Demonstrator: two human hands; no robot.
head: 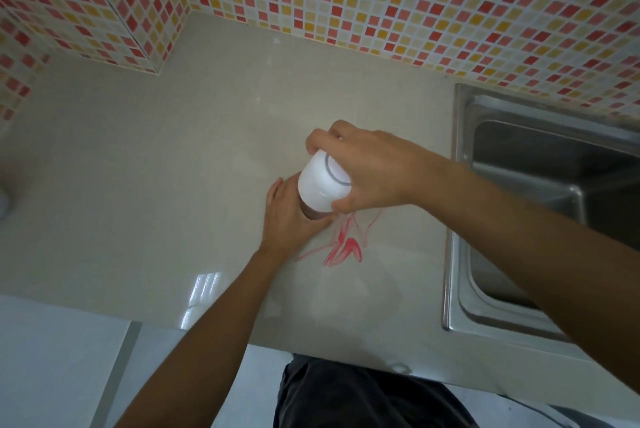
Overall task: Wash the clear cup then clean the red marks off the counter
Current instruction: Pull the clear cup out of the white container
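Two jobs make up this task, and as far as the view shows, neither is finished. Your right hand (367,168) is wrapped over the top of a white, translucent container (323,185), fingers closed around its upper end, which carries a grey ring. Your left hand (291,216) is closed around the darker lower part of the same object, down near the beige counter (173,168). Whether that lower part is the clear cup or the base of a bottle, you cannot tell from here; both hands cover too much of it. It reads as a cap being twisted or a cup being lifted off something, but that is a guess.

The red marks (343,247) lie on the counter just beside your left hand, on the side toward the steel sink (464,219). They are bright, with some streaking at their edges, so the wiping step is at best barely begun. No cloth or sponge shows anywhere in view.

The sink basin sits to your right, near the marks, and looks dry where visible; no tap or running water can be seen. Judged from this, the washing is not clearly done, and the counter cleaning is all left to do.
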